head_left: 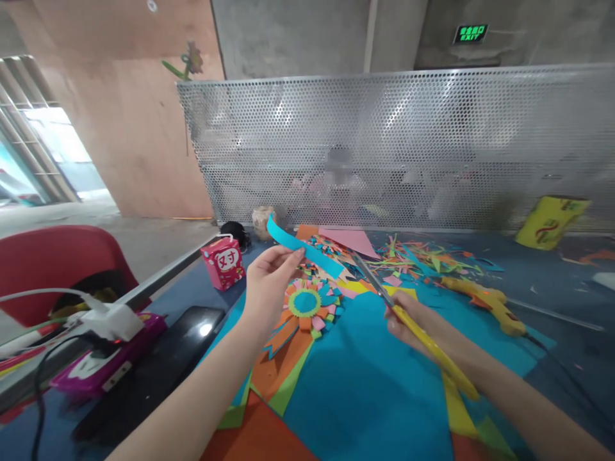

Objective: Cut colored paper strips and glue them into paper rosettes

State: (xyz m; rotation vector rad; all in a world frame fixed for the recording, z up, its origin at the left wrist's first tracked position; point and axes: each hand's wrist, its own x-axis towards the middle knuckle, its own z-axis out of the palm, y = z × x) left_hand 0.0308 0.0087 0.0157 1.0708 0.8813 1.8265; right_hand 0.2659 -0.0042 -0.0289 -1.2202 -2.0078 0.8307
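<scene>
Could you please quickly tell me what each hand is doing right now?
Left hand: closed, pinching a blue strip between thumb and fingers.
Right hand: closed around the yellow-handled scissors.

At left you see a red chair (79,256), power strip (81,378) and drink carton (223,264); far right, an exit sign (471,34).

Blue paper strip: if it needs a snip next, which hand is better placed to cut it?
Right, I'd say. The left hand pinches the blue paper strip, while the right hand already holds the yellow-handled scissors, their blades pointing up near the strip's lower end.
</scene>
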